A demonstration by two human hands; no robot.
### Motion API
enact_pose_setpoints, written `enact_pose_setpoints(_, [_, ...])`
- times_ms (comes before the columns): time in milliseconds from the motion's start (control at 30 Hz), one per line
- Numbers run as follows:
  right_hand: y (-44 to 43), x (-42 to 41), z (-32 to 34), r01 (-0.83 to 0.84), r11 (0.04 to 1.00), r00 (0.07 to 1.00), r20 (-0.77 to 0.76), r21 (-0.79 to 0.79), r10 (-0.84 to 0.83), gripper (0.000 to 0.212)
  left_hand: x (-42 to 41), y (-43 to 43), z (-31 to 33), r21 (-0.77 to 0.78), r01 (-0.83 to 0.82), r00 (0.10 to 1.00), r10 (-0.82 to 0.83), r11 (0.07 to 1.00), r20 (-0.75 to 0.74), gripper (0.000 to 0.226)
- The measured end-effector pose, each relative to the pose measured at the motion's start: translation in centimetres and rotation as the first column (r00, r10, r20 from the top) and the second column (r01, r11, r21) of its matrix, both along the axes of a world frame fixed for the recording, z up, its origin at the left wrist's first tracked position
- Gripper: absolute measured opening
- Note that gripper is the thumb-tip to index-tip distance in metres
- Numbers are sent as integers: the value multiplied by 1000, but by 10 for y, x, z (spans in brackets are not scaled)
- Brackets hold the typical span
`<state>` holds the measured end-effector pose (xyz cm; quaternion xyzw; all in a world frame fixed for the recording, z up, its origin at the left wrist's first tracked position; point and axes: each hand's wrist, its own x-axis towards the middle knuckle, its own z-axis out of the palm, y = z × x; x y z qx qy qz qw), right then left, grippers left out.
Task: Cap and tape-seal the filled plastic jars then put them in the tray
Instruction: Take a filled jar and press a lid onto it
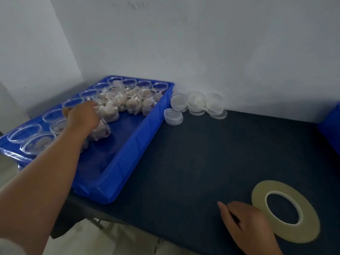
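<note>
**Hand closes on a filled jar in the blue tray**

A person's left hand (82, 116) reaches across the blue tray (139, 137) and grips a filled jar (101, 131) from above, fingers curled down over its mouth. The jar stands on the tray floor near the middle, roughly upright, its long axis running floor to hand and its open end up; motion blur hides any slight lean. The left forearm stretches in bare from the lower left corner, wrist bent downward at the jar.

The right hand (246, 223) rests on the dark table (202, 153) at the lower right, palm down, fingers relaxed and holding nothing, its back edge just against the roll of tape (311, 223). The roll lies flat on the table, its hole facing up.

Behind the gripped jar, more filled jars (128, 102) stand clustered toward the tray's far end, uncapped, mouths up. Empty clear jars (24, 132) line the tray's left and far sides, also upright. A loose stack of clear lids (196, 103) sits on the table against the pale wall (184, 43), just beside the tray's far right corner. A second blue object (331, 126) shows at the right edge, mostly cut off.
</note>
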<state>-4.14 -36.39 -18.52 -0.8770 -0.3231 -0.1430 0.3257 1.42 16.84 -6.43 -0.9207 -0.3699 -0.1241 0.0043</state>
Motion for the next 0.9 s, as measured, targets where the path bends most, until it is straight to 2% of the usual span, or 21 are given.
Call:
enact_pose_setpoints(100, [0, 1, -1, 10, 1000, 1000, 3, 8, -10, 56, -6, -18, 20, 40, 146, 965, -151, 988, 212, 45])
enact_pose_setpoints(167, [1, 0, -2, 10, 1000, 1000, 10, 17, -11, 52, -14, -39, 41, 86, 281, 890, -293, 956, 350, 46])
enact_pose_setpoints(233, [2, 0, 0, 3, 1000, 1000, 11, 19, -3, 48, -24, -66, 64, 134, 395, 777, -409, 909, 479, 47])
enact_pose_setpoints(333, [1, -1, 0, 7, 1000, 1000, -15, 18, -6, 52, -43, -120, 86, 120, 464, 598, -410, 878, 689, 46])
enact_pose_setpoints(433, [-2, 0, -3, 28, 998, 998, -65, 58, -25, 52, -59, -184, 82, 29, 606, 475, -391, 795, 789, 58])
enact_pose_setpoints(533, [2, 3, 4, 80, 988, 980, -194, 132, -53, 51, -65, -241, 38, 114, 702, 428, -545, 703, 721, 35])
enact_pose_setpoints(600, [9, 15, 18, 120, 976, 950, -305, 183, -60, 45, -68, -273, -1, 56, 774, 432, -591, 630, 681, 36])
enact_pose_setpoints(700, [29, 57, 41, 120, 977, 928, -370, 175, -48, 13, -73, -299, -52, -120, 839, 446, -546, 530, 710, 54])
enact_pose_setpoints(800, [62, 121, 54, 36, 999, 957, -289, -2, -35, 27, -73, -304, -84, -208, 846, 468, -498, 491, 730, 94])
enact_pose_setpoints(900, [108, 183, 65, -62, 980, 965, -264, -190, 10, 38, -71, -301, -103, -265, 842, 479, -427, 469, 767, 101])
